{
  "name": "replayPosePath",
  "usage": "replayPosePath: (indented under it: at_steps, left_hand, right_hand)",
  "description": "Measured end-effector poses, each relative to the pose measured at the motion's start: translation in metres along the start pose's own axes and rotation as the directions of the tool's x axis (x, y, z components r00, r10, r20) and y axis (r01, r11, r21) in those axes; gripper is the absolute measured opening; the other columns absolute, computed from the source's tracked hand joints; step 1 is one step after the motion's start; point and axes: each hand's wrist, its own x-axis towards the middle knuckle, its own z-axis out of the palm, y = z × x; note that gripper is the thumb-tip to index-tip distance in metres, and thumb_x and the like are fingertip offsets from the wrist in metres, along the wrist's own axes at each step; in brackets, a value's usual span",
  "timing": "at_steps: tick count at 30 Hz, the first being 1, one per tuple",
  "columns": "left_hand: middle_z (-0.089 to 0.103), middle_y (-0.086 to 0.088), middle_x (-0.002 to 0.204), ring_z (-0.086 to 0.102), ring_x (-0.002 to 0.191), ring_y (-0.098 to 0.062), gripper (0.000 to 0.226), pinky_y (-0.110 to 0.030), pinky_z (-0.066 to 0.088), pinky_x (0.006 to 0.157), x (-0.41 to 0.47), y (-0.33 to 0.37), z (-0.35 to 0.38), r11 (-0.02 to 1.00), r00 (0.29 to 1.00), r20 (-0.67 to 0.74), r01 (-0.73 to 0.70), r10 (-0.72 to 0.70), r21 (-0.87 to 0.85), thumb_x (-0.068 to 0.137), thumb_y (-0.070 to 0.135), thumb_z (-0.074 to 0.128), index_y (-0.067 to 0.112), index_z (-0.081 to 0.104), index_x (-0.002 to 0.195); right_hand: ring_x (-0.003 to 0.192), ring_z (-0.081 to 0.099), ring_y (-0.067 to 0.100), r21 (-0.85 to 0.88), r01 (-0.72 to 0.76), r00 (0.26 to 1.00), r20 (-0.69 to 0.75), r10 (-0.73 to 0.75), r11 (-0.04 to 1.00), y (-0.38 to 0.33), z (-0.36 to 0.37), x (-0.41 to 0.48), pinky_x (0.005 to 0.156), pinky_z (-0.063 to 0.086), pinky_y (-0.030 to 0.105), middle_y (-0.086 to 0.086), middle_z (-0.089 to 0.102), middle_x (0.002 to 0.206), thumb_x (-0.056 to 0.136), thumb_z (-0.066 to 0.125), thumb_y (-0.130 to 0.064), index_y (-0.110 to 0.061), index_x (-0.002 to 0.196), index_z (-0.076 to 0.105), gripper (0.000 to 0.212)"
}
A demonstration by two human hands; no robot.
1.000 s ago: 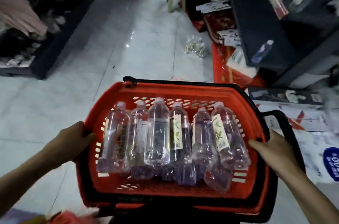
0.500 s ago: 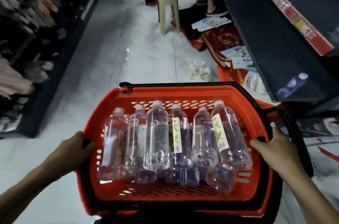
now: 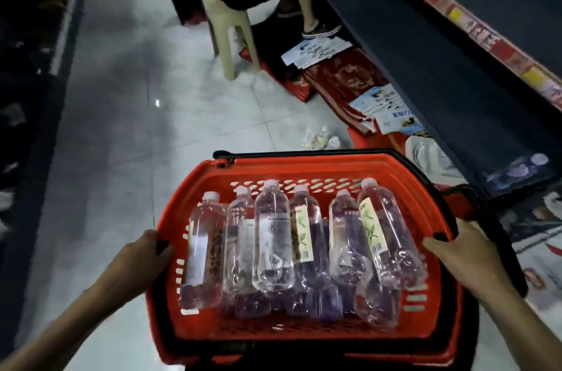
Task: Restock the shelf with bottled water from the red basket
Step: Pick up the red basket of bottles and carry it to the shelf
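I hold a red basket (image 3: 304, 337) in front of me above the floor. My left hand (image 3: 137, 261) grips its left rim and my right hand (image 3: 465, 252) grips its right rim by the black handle. Several clear water bottles (image 3: 273, 236) with white caps lie side by side in the basket, caps pointing away from me; more lie under them. The dark shelf (image 3: 425, 66) runs along the right side, its lower board mostly bare. A few bottles (image 3: 517, 168) stand on it near the basket's right corner.
A beige plastic stool (image 3: 231, 36) stands ahead in the aisle with a person's leg and shoe (image 3: 319, 30) beside it. Red mats and papers (image 3: 349, 78) lie on the floor along the shelf. A small pack of bottles (image 3: 319, 138) sits on the tiles. Dark racks line the left.
The view has tilted up and moved forward along the aisle; the stool, the person and the right shelf are closer. Both hands keep their grip on the basket.
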Motion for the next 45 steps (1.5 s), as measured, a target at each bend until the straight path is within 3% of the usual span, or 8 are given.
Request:
replayPosePath:
  at_steps: [3, 9, 12, 21, 27, 33, 41, 45]
  left_hand:
    - [0.067, -0.007, 0.094, 0.055, 0.073, -0.018, 0.02, -0.03, 0.041, 0.066, 0.063, -0.008, -0.055, 0.997, 0.999, 0.009, -0.041, 0.041, 0.068, 0.097, 0.031, 0.054, 0.012, 0.054, 0.1]
    - [0.066, -0.012, 0.094, 0.06, 0.078, -0.027, 0.024, -0.038, 0.05, 0.074, 0.143, -0.047, -0.118, 0.995, 1.0, 0.001, -0.007, 0.007, 0.099, 0.094, 0.032, 0.059, 0.009, 0.054, 0.101]
    - [0.067, -0.014, 0.093, 0.064, 0.082, -0.032, 0.024, -0.041, 0.052, 0.077, 0.168, -0.053, -0.131, 0.998, 0.999, -0.031, 0.015, -0.013, 0.062, 0.092, 0.031, 0.063, 0.009, 0.056, 0.1]
    - [0.068, -0.009, 0.085, 0.064, 0.074, -0.026, 0.019, -0.039, 0.052, 0.073, 0.251, -0.015, -0.148, 0.994, 0.993, -0.045, 0.109, -0.109, 0.004, 0.091, 0.032, 0.063, 0.014, 0.059, 0.097]
    - [0.068, -0.008, 0.071, 0.067, 0.058, -0.026, 0.027, -0.04, 0.057, 0.057, 0.319, 0.033, -0.139, 0.951, 0.965, 0.028, 0.263, -0.262, -0.16, 0.087, 0.044, 0.062, 0.017, 0.063, 0.088]
    - [0.06, -0.015, 0.073, 0.06, 0.064, -0.033, 0.018, -0.036, 0.05, 0.057, 0.354, 0.081, -0.128, 0.9, 0.943, 0.074, 0.333, -0.325, -0.283, 0.095, 0.019, 0.06, 0.002, 0.057, 0.092]
    - [0.069, -0.022, 0.091, 0.068, 0.072, -0.037, 0.022, -0.048, 0.059, 0.061, 0.438, 0.05, -0.042, 0.845, 0.901, 0.17, 0.433, -0.399, -0.313, 0.096, 0.027, 0.059, 0.006, 0.061, 0.103]
    - [0.068, -0.015, 0.083, 0.067, 0.065, -0.034, 0.017, -0.039, 0.056, 0.054, 0.472, 0.027, 0.023, 0.813, 0.877, 0.158, 0.48, -0.454, -0.33, 0.094, 0.028, 0.06, 0.012, 0.061, 0.101]
  right_hand:
    - [0.083, 0.062, 0.028, 0.043, -0.076, 0.997, -0.005, 0.076, 0.996, -0.046, 0.026, -0.005, 0.075, 0.046, 0.036, 0.005, 0.068, 0.092, 0.074, 0.074, -0.033, -0.019, 0.098, 0.065, 0.029]
    - [0.066, 0.048, -0.001, 0.167, -0.046, 0.998, -0.031, 0.052, 0.985, -0.136, 0.058, 0.009, 0.065, 0.038, 0.028, -0.016, 0.055, 0.074, 0.081, 0.072, -0.013, -0.024, 0.097, 0.06, 0.023]
    - [0.07, 0.053, 0.01, 0.198, -0.061, 0.997, -0.025, 0.067, 0.978, -0.165, 0.067, 0.029, 0.075, 0.039, 0.031, -0.009, 0.06, 0.08, 0.081, 0.071, -0.014, -0.024, 0.101, 0.061, 0.025]
    - [0.074, 0.062, 0.013, 0.181, 0.004, 0.998, 0.065, -0.016, 0.984, -0.223, 0.07, 0.168, 0.071, 0.048, 0.034, -0.007, 0.068, 0.084, 0.08, 0.07, -0.019, -0.03, 0.091, 0.062, 0.018]
    - [0.074, 0.062, 0.022, 0.093, 0.033, 0.996, 0.083, -0.041, 0.995, -0.271, 0.068, 0.304, 0.069, 0.047, 0.033, -0.005, 0.067, 0.079, 0.078, 0.072, -0.02, -0.024, 0.089, 0.068, 0.013]
    - [0.071, 0.058, 0.019, 0.003, 0.068, 0.986, 0.153, -0.068, 0.998, -0.301, 0.088, 0.377, 0.072, 0.043, 0.032, -0.006, 0.06, 0.075, 0.08, 0.071, -0.017, -0.027, 0.075, 0.057, 0.018]
    - [0.075, 0.063, 0.021, -0.004, 0.045, 0.983, 0.179, -0.043, 0.999, -0.259, 0.2, 0.457, 0.071, 0.045, 0.029, -0.001, 0.067, 0.079, 0.071, 0.072, -0.024, -0.021, 0.086, 0.066, 0.017]
    - [0.071, 0.062, 0.02, -0.027, 0.076, 0.969, 0.237, -0.067, 0.997, -0.232, 0.28, 0.495, 0.063, 0.04, 0.025, -0.009, 0.062, 0.072, 0.076, 0.072, -0.014, -0.022, 0.087, 0.065, 0.015]
